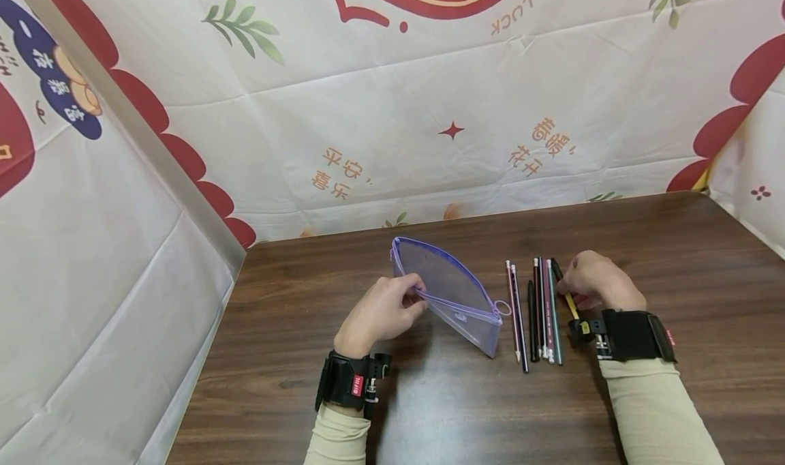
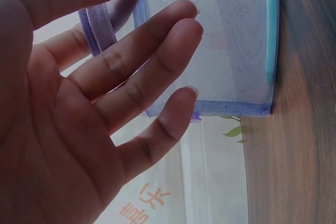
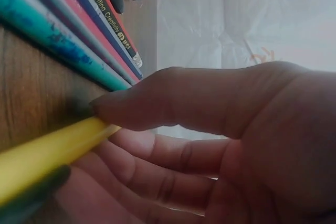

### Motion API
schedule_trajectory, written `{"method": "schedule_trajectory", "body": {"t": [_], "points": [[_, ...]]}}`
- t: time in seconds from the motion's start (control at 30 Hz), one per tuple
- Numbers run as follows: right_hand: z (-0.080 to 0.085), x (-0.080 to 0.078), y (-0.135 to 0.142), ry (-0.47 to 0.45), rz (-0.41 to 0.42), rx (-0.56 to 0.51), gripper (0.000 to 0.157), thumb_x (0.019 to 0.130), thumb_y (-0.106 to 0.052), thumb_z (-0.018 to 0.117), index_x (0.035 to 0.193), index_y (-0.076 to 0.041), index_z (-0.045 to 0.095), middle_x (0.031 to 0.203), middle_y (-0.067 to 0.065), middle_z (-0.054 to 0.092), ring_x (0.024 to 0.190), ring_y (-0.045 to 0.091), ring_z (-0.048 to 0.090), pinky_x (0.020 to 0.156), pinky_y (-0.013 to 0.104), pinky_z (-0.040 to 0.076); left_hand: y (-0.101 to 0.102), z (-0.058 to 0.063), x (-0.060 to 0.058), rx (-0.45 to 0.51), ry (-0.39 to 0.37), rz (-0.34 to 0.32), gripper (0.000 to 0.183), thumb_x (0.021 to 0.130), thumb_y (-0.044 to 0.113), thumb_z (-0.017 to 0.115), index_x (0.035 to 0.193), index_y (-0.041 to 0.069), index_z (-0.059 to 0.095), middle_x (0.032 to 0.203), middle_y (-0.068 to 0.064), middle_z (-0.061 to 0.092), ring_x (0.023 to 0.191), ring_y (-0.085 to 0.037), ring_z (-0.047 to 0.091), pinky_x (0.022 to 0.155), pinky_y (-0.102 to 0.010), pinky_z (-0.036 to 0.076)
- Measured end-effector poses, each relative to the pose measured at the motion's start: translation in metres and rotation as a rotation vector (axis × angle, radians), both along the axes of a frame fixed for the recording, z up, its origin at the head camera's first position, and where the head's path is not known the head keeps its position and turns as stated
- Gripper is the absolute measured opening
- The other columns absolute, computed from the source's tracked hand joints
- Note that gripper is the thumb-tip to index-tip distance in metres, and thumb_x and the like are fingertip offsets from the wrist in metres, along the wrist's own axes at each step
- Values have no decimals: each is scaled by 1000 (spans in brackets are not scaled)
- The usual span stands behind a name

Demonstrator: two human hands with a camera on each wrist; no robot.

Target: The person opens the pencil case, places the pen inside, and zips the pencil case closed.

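Observation:
A see-through purple mesh pencil pouch (image 1: 441,274) is tilted up off the table with its zip side gaping. My left hand (image 1: 383,308) pinches its zipped edge between thumb and index finger; in the left wrist view the other fingers of that hand (image 2: 121,87) lie loose beside the mesh. To the right of the pouch, several pencils (image 1: 548,315) and a black pen (image 1: 532,322) lie side by side. At the right end of the row my right hand (image 1: 597,281) pinches a yellow pen (image 3: 52,150) with a dark part, close to the tabletop.
Brown wood-grain table (image 1: 276,383) lies under everything. A printed white cloth (image 1: 380,124) hangs behind its back edge, and another white sheet (image 1: 110,281) hangs along the left side. A ring pull (image 1: 503,308) sticks out from the pouch towards the pencils.

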State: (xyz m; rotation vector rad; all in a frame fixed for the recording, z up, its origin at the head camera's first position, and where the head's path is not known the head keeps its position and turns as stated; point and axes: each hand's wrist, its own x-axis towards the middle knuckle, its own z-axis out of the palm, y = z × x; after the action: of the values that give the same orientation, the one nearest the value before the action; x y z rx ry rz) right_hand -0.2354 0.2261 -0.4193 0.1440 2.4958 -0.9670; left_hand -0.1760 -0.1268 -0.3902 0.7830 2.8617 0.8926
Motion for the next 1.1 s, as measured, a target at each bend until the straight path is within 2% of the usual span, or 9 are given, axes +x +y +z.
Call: {"method": "schedule_trajectory", "body": {"t": [0.3,0.53,0.63,0.8,1.1], "points": [[8,2,0,51,34,30,16,87,-8,59,87,8,56,80,18,58,65,21,61,57,33,57,1,-2,-1,9,-1,-7,7,86,17,66,91,13,62,80,3,67,71,-5,58,63,-24,50],[16,3,-1,94,63,36,20,90,-9,54,72,-3,49,78,15,58,63,20,62,58,35,55,3,-1,0,8,-3,-8,8,86,17,66,91,13,62,81,3,67,72,-6,58,65,-24,50],[18,4,-1,120,67,32,21,91,-9,53,71,-3,48,81,16,59,66,20,61,60,36,56,3,-1,0,11,-4,-11,8,86,17,66,91,13,62,81,3,66,72,-6,58,65,-24,50],[21,6,-3,186,63,39,16,90,-10,55,82,3,51,82,17,58,66,21,61,57,35,54,3,-1,0,15,-14,-14,8,86,17,66,92,13,62,81,3,66,73,-6,58,65,-25,51],[34,12,-7,268,61,48,24,91,-15,56,96,8,51,83,18,56,67,22,61,56,35,50,4,-2,0,23,-29,-23,8,86,16,65,93,12,62,82,2,67,74,-7,59,66,-25,51]]}}
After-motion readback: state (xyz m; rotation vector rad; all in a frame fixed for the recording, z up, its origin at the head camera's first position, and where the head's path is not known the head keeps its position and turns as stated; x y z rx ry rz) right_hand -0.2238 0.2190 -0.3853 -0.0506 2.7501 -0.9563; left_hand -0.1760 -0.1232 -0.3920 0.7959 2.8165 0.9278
